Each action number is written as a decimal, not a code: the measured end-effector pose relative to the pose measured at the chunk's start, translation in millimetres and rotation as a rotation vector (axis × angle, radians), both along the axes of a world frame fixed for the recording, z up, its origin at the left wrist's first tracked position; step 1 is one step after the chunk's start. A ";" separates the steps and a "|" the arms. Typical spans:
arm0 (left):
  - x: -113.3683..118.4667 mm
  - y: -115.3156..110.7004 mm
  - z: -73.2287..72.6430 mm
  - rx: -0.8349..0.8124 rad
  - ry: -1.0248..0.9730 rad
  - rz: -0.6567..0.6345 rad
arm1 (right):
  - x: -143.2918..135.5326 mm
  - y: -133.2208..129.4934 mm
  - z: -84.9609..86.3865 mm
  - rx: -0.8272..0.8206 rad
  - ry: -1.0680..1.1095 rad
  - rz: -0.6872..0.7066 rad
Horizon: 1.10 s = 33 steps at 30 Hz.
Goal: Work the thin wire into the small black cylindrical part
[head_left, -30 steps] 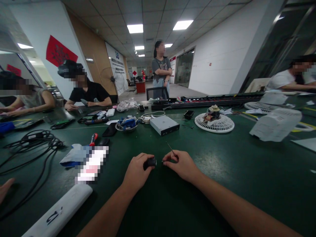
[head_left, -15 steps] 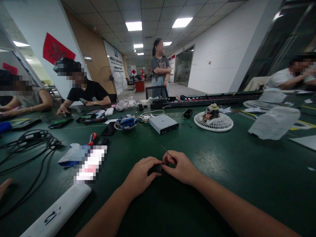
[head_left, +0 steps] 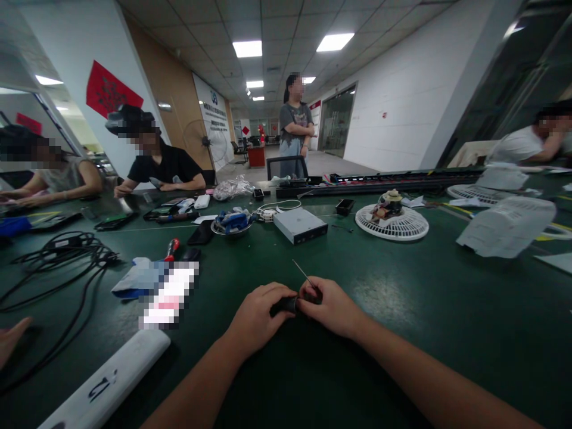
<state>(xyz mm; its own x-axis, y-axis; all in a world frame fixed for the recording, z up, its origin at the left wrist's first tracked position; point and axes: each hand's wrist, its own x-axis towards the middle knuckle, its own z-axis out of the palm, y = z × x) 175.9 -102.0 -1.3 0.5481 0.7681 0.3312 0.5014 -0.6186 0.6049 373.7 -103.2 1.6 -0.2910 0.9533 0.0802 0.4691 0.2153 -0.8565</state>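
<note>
My left hand (head_left: 257, 316) grips a small black cylindrical part (head_left: 284, 305) just above the green table (head_left: 402, 310). My right hand (head_left: 328, 307) meets it from the right, fingertips pinched against the part's end. A thin metal rod (head_left: 300, 271) sticks up and to the left out of the right hand's fingers. Both forearms rest low over the near table edge.
A white bar (head_left: 105, 381) lies at the near left, with a gloves-and-screwdriver pile (head_left: 147, 274) and black cables (head_left: 58, 256) beyond. A grey drive box (head_left: 299, 225), a white fan grille with motor (head_left: 392, 220) and a white housing (head_left: 507, 226) sit farther back. Several people work around the table; another person's fingers (head_left: 11, 339) show at the left edge.
One second ago my hands were slightly apart, the right holding the thin rod. They have come together, and the right fingertips now press on the black part in the left hand.
</note>
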 end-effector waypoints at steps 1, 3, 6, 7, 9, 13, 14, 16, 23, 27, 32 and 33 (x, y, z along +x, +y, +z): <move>0.1 0.5 -0.6 -0.003 0.005 0.030 | -0.5 -1.6 2.6 0.044 -0.074 -0.025; -0.4 2.0 -2.0 -0.003 0.017 0.105 | 0.2 -4.6 8.3 0.095 -0.176 -0.080; -3.6 5.6 -3.5 0.013 0.006 0.225 | 6.7 -5.6 15.2 0.141 -0.221 -0.106; -5.1 6.9 -3.5 0.018 -0.012 0.267 | 10.0 -4.8 16.5 0.159 -0.240 -0.091; -7.9 9.3 -3.0 0.016 -0.051 0.348 | 16.6 -2.1 17.4 0.192 -0.288 -0.040; -9.7 11.2 -1.1 -0.009 -0.076 0.388 | 23.9 3.8 15.9 0.236 -0.327 0.054; -9.4 11.1 -0.8 -0.016 -0.070 0.372 | 24.1 4.8 15.4 0.242 -0.341 0.073; -8.3 10.4 -0.5 -0.031 -0.053 0.329 | 23.8 6.1 14.3 0.251 -0.381 0.088; -7.6 8.1 -2.1 -0.069 -0.042 0.259 | 24.0 4.7 15.3 0.294 -0.452 0.037; -6.0 7.4 -2.1 -0.065 -0.071 0.263 | 22.9 1.3 18.3 0.236 -0.426 0.089; -4.9 6.8 -2.6 -0.073 -0.062 0.240 | 21.7 3.2 15.2 0.213 -0.442 -0.005; -5.1 6.8 -2.9 -0.075 -0.048 0.246 | 21.7 3.7 14.5 0.206 -0.465 -0.020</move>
<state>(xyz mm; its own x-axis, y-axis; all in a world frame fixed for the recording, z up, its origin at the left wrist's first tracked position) 170.8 -95.3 -4.2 0.3266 0.8998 0.2894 0.6006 -0.4340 0.6715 395.3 -99.5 16.1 -0.3225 0.9372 0.1330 0.7965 0.3446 -0.4968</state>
